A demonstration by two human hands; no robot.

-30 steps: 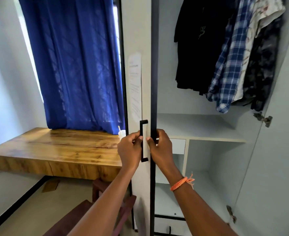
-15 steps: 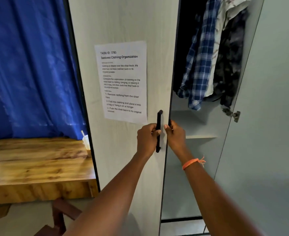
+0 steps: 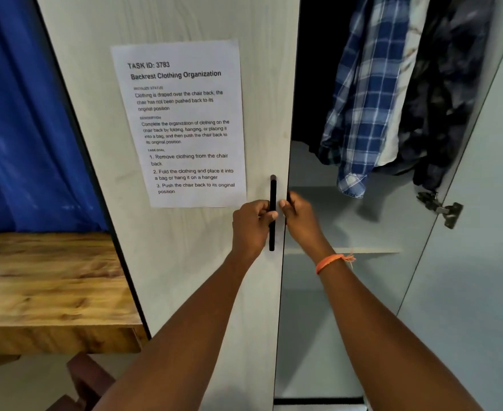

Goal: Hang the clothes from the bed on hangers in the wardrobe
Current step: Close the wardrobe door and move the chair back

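The wardrobe's left door (image 3: 185, 262) faces me, pale wood grain with a printed task sheet (image 3: 182, 123) taped on it. My left hand (image 3: 251, 229) is closed around the black vertical door handle (image 3: 272, 235). My right hand (image 3: 299, 223) grips the door's free edge just right of the handle, an orange band on its wrist. Through the gap to the right hang a blue plaid shirt (image 3: 363, 99), a white garment and a dark patterned shirt (image 3: 449, 93). The bed and the hangers are out of sight.
The right wardrobe door (image 3: 481, 262) stands open with a metal hinge (image 3: 443, 207). A wardrobe shelf (image 3: 363, 250) runs below the clothes. At left are a wooden desk (image 3: 45, 286), a blue curtain (image 3: 21, 114) and a dark red chair (image 3: 87, 378).
The left door has swung toward shut with both hands on it; its front with the sheet now faces me, and the view into the wardrobe has narrowed.
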